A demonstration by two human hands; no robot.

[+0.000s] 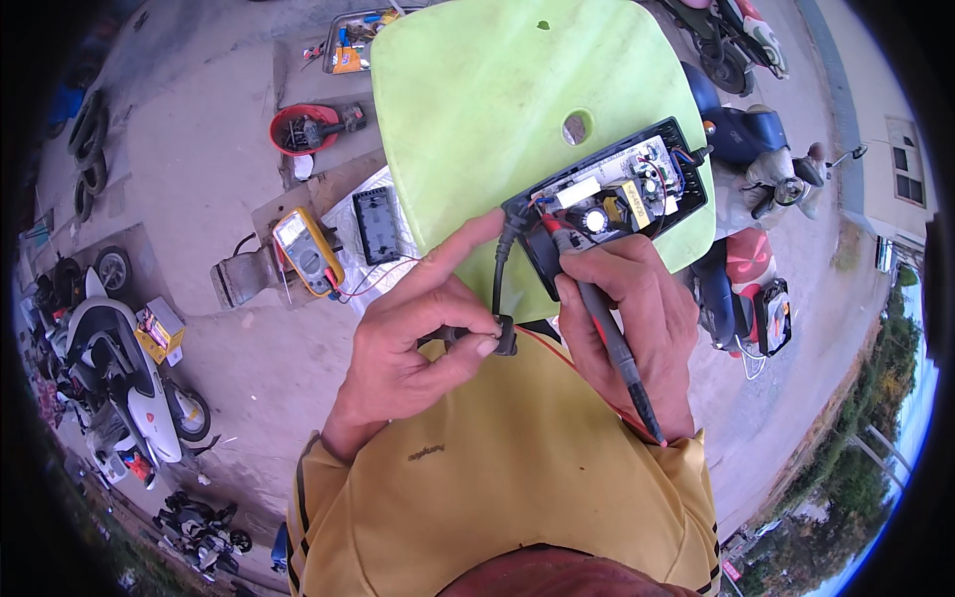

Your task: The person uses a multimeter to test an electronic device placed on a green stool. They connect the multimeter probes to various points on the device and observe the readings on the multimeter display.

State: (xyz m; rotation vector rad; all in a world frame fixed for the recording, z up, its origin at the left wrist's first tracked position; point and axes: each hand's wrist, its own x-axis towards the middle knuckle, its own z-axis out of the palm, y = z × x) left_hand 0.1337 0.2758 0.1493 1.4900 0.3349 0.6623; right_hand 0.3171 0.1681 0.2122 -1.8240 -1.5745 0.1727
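An open black power-supply case [542, 261] lies on a light green stool top [468, 109], its circuit board [652, 164] showing capacitors, coils and wires. My right hand [637, 308] is closed around a red-and-black multimeter probe [609, 333], whose tip reaches in at the board's left end; exact contact is too small to tell. My left hand [398, 348] pinches a black plug [507, 336] between thumb and fingers. A black cable [496, 279] runs from this plug up to the case corner, where my left index finger stretches out against the cable's entry.
A yellow multimeter [308, 254] with leads stands left of the stool, beside a black case cover [375, 226]. Farther off are a red bowl of tools [288, 129] and a metal tray [348, 50]. Scooters [139, 388] stand left, others [746, 134] right.
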